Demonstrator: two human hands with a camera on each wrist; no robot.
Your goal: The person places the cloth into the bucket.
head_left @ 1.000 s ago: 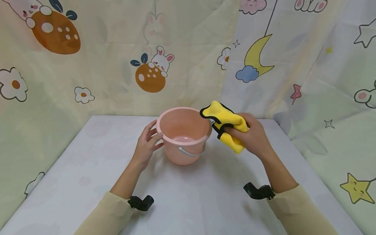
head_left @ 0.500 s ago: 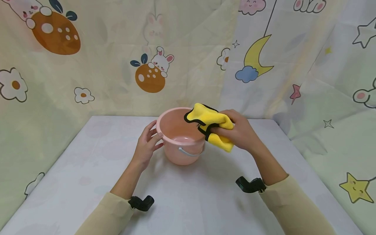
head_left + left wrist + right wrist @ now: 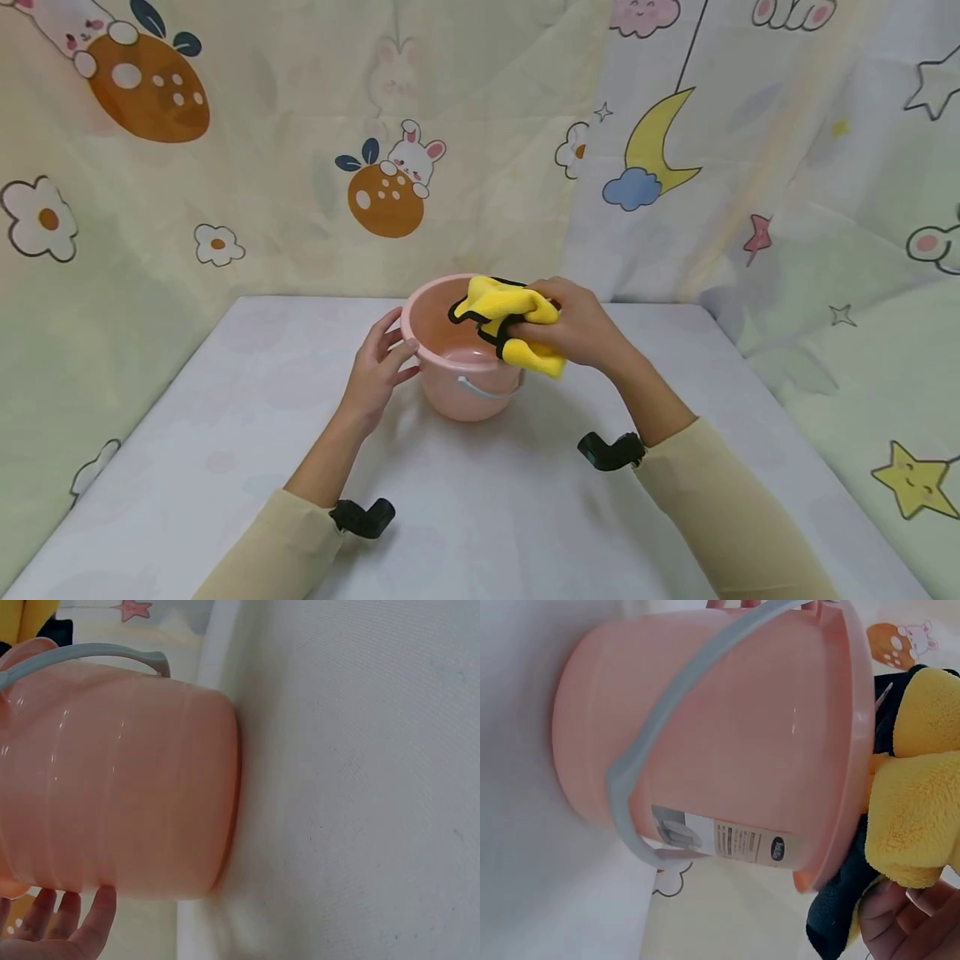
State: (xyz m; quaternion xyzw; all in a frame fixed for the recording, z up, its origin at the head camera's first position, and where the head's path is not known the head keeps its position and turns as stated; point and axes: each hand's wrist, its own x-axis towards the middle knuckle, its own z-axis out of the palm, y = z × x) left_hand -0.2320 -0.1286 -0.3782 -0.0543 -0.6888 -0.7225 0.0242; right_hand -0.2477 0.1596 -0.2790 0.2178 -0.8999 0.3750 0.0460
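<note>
A pink bucket (image 3: 453, 396) stands upright on the white table, its pale handle (image 3: 480, 389) hanging down the near side. My left hand (image 3: 369, 379) holds it by the left rim, thumb at the edge and fingers against the outer wall. In the left wrist view, fingertips (image 3: 97, 919) touch the bucket's side. My right hand (image 3: 581, 329) grips a folded yellow cloth (image 3: 495, 300) with black edging, over the right part of the bucket's mouth. From the right wrist, the cloth (image 3: 915, 814) appears plush and right at the rim. The bucket's far inside is partly hidden by the cloth.
White cloth covers the table (image 3: 262, 433). Behind it hangs a curtain (image 3: 285, 167) printed with rabbits, flowers and a moon. Black wrist cameras sit on the left (image 3: 362, 518) and right sleeves. A paper label (image 3: 742, 841) is stuck to the bucket's side.
My right hand has moved left with the yellow cloth, from beside the bucket's right rim to over its opening. The left hand and bucket have stayed put.
</note>
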